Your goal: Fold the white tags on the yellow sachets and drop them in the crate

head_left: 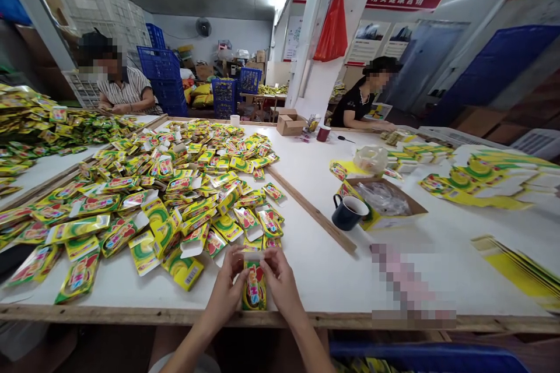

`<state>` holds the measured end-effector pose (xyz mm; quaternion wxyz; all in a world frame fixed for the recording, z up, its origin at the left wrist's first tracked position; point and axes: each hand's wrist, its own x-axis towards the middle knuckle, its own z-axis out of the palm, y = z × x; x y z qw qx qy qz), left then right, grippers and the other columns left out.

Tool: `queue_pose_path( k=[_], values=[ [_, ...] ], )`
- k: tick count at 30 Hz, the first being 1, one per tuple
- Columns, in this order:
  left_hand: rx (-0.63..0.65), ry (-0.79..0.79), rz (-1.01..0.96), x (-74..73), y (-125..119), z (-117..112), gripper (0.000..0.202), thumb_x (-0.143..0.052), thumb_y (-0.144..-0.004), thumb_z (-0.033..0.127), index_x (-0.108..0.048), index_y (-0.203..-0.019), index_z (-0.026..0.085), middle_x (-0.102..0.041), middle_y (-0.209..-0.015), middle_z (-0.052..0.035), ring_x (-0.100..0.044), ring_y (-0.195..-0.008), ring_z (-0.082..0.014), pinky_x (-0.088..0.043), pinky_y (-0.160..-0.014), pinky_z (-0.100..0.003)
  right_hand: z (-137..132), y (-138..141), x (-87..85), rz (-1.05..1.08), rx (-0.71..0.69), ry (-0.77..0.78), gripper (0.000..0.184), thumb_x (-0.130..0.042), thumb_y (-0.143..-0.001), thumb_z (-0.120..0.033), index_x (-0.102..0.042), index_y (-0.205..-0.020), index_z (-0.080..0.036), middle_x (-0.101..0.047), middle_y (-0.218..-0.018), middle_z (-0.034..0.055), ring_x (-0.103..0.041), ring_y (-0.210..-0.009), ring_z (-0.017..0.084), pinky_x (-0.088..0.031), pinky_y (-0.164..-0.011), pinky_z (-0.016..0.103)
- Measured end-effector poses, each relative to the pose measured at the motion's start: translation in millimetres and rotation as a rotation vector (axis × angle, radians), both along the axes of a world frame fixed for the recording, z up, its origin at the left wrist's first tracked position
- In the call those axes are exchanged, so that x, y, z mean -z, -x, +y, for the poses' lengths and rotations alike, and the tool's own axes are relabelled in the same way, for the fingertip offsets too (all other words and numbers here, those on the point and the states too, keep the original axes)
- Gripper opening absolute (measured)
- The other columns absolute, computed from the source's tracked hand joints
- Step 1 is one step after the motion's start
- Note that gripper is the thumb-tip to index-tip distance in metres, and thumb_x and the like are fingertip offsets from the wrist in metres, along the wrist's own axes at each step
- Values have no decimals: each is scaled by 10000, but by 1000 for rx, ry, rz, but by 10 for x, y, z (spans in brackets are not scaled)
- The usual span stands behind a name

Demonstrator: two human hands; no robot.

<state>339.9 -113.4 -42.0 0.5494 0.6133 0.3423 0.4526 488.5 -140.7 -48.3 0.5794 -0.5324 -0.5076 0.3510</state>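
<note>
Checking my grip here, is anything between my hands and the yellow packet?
Nothing visible. The left hand and right hand both pinch the packet directly at its white top; the heap lies beyond them.

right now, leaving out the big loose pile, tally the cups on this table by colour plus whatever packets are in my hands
dark mug: 1
dark red cup: 1
white cup: 1
packet, pinched between left hand and right hand: 1
total: 4
</note>
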Motion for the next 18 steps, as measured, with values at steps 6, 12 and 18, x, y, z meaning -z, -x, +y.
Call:
queue_pose_path(
  k=[6,12,18],
  values=[
    [1,-107,151,-86,-29,-20,213,-531,-881,337,-658,-957,184,-690,-983,-86,-634,-955,-228,-510,-867,-354,-123,-14,-115,-100,-28,-13,142,-588,-850,-324,-659,-898,-211,-699,-919,54,-653,-878,215,-521,-785,314],
    [-58,-110,153,-108,-61,-36,206,-550,-875,340,-672,-926,183,-696,-922,-64,-641,-868,-214,-513,-772,-311,-159,25,-189,-128,38,-8,162,-580,-860,-334,-673,-862,-202,-704,-861,45,-646,-818,202,-505,-747,296],
    [-114,-47,198,-110,-98,26,212,-587,-844,373,-656,-873,175,-680,-770,-35,-614,-701,-182,-493,-660,-268,-60,28,-212,-179,75,18,195,-573,-859,-372,-650,-830,-196,-678,-744,20,-611,-696,178,-486,-661,270]
  ],
)
